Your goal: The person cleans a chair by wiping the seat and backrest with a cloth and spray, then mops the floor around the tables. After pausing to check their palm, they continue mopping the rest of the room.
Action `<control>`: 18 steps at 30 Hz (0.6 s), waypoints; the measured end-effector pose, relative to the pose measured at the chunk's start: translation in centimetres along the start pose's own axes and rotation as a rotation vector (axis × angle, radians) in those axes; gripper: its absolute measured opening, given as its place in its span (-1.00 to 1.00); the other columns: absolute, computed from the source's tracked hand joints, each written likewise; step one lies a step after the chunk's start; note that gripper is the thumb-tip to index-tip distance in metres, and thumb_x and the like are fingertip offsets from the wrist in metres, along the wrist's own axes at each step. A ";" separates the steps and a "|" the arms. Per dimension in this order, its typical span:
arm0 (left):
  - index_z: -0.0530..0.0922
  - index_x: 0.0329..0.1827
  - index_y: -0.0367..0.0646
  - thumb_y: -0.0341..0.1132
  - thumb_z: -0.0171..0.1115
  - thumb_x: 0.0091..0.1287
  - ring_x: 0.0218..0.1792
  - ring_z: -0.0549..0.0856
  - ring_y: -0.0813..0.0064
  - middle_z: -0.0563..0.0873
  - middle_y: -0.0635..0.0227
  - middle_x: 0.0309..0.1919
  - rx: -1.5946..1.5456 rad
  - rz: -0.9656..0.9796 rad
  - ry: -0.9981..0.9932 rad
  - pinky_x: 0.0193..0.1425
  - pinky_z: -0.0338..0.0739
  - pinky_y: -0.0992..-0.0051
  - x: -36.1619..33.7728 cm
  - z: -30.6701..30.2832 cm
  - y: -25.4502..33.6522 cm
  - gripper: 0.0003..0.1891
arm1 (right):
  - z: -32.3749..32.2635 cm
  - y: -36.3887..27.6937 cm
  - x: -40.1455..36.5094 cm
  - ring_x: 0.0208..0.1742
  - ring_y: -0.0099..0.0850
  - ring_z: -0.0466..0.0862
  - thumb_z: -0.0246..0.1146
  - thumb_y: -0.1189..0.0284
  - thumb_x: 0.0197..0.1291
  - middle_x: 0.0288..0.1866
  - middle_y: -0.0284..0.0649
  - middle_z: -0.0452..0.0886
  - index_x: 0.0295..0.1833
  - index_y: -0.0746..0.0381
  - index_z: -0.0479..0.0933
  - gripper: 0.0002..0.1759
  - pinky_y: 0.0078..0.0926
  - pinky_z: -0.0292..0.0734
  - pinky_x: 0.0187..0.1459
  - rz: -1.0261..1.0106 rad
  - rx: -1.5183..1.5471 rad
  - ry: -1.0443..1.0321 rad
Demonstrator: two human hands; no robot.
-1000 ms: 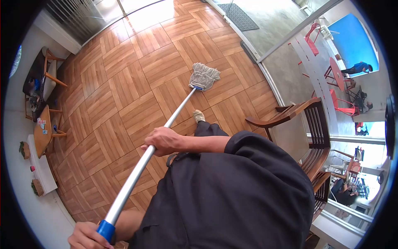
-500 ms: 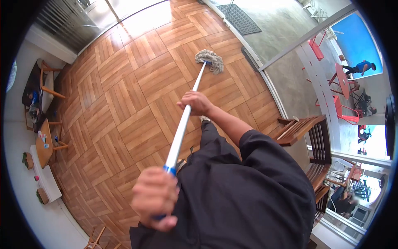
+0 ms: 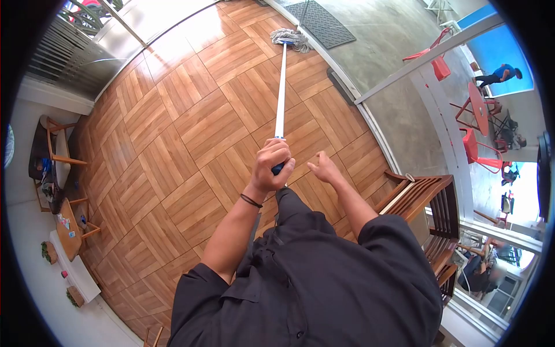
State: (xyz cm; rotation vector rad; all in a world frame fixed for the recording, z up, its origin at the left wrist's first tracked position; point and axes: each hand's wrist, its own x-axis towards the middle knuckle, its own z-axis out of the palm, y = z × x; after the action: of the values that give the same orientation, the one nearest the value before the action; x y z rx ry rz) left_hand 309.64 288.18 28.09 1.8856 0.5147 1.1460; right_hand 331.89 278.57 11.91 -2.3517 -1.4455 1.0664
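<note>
The left hand point(image 3: 270, 165) is clenched around the very end of the mop point(image 3: 281, 98), fingers wrapped tight over the grip, arm stretched out ahead. The right hand point(image 3: 324, 169) hangs just beside the handle without touching it, fingers loosely spread. The mop head point(image 3: 291, 37) lies at the far edge of the wooden floor point(image 3: 191, 127), close to the doormat point(image 3: 324, 23) and the door track. At full reach one hand gives little pressure, so a good stroke here probably calls for the right hand to close on the shaft further down (nearer the middle), pressing the strands flat while drawing them along the floor's edge, clear of the mat. A wooden chair point(image 3: 422, 196) stands at the right edge.
</note>
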 end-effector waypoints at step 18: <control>0.43 -0.77 -0.21 -0.37 0.26 -0.11 -0.71 0.52 0.30 0.46 0.33 -0.78 -0.272 0.054 -0.293 -0.45 0.40 0.41 -32.3 -26.6 41.2 -0.80 | 16.1 -25.7 -25.0 0.18 -0.11 0.56 0.45 0.06 0.02 0.02 -0.14 0.62 -0.01 0.03 0.61 -0.54 -0.02 0.38 0.22 -0.956 -0.317 -0.149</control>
State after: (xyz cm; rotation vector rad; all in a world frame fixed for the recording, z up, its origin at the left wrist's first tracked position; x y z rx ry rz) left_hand 267.39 254.68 51.40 1.7943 0.1382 0.9012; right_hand 296.48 267.46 24.84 -1.3589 -2.5223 0.7569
